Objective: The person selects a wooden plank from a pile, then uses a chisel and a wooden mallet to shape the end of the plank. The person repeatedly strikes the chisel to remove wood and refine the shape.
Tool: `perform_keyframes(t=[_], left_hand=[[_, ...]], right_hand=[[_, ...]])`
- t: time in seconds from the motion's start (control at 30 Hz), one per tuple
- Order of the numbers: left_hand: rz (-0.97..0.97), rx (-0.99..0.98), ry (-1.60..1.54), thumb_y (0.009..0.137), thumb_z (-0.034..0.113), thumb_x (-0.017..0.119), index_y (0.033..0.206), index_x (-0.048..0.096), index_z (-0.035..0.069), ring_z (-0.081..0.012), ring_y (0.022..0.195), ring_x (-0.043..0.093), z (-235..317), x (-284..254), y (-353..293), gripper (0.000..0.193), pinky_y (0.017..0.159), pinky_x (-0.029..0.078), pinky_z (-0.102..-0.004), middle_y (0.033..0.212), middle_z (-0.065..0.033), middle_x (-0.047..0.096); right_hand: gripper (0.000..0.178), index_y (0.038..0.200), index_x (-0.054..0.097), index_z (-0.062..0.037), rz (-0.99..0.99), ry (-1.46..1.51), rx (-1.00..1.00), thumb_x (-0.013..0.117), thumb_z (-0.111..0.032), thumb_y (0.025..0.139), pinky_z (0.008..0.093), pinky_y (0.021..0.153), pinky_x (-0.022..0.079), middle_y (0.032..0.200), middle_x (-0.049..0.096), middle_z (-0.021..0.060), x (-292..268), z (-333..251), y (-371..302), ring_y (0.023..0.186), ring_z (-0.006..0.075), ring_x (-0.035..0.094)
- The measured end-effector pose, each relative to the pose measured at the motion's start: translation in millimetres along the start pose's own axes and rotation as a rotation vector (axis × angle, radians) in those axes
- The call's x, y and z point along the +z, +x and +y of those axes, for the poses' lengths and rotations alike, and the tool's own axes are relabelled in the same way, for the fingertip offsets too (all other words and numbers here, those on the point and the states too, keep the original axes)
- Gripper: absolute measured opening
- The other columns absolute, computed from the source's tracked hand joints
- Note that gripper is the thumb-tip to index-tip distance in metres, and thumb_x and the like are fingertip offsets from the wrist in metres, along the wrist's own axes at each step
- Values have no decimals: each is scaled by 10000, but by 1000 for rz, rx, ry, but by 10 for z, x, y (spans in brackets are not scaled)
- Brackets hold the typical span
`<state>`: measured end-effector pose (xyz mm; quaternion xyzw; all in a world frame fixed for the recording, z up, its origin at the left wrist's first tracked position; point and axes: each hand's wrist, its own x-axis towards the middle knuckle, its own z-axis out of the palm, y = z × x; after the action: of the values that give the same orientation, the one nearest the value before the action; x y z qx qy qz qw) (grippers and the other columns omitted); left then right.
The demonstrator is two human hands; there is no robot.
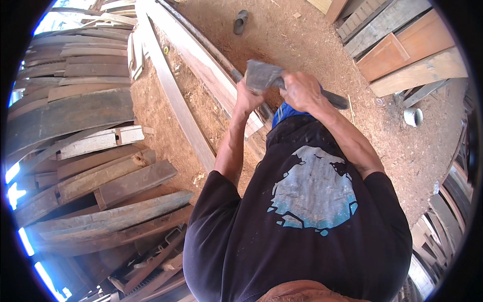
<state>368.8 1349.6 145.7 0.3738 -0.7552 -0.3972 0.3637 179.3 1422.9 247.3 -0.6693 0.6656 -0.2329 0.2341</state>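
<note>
My right hand (pixel 303 92) is wrapped round an axe-like tool, close behind its broad, grey, wedge-shaped head (pixel 262 74). The tool's thick dark handle (pixel 334 99) sticks out to the right past my wrist. Just below the head's left end, my left hand (pixel 247 98) is closed. The head partly covers its fingers, so what they hold is hidden. Both hands are in front of my waist. A pale, wide plank (pixel 206 68) and a dark bar (pixel 201 40) run side by side from the far left up to my left hand.
A narrower board (pixel 181 105) lies left of the plank. Stacked timber (pixel 75 105) fills the left side. Wooden panels (pixel 402 55) stand at the far right, with a white can (pixel 413 117) near them. A sandal (pixel 241 22) lies on the shaving-strewn ground (pixel 297 40).
</note>
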Motion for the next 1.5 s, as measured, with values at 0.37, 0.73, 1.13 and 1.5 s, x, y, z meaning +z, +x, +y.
perform_keyframes(t=[0.37,0.73,1.13,1.5], left_hand=[[222,-344,-58,809,84,753,863,584,50,-78,717,581,-54,-151,87,181,658,489,-256,763,18,616],[72,-343,-99,800,82,747,868,594,52,-87,724,583,-9,-121,77,171,674,500,-272,788,11,628],[-43,-19,7,790,81,735,950,651,35,-107,772,624,131,66,-61,187,707,520,-283,846,-30,686],[-67,-232,-133,768,55,759,1036,649,-1,-113,846,641,163,-48,-266,294,782,531,-292,913,-63,711]], right_hand=[[337,1042,674,28,358,528,-52,724,-239,842,360,780,536,919,719,194,-506,-138,-72,841,293,706],[246,1047,687,21,452,573,-30,728,-130,858,324,796,533,948,732,107,-851,-250,-240,859,172,681],[248,1004,694,-11,217,210,-99,701,-167,811,428,739,558,877,717,201,-174,-86,-169,797,347,704],[226,982,687,-28,398,296,-341,694,-191,827,433,722,527,904,702,183,-51,-103,-111,848,397,669]])
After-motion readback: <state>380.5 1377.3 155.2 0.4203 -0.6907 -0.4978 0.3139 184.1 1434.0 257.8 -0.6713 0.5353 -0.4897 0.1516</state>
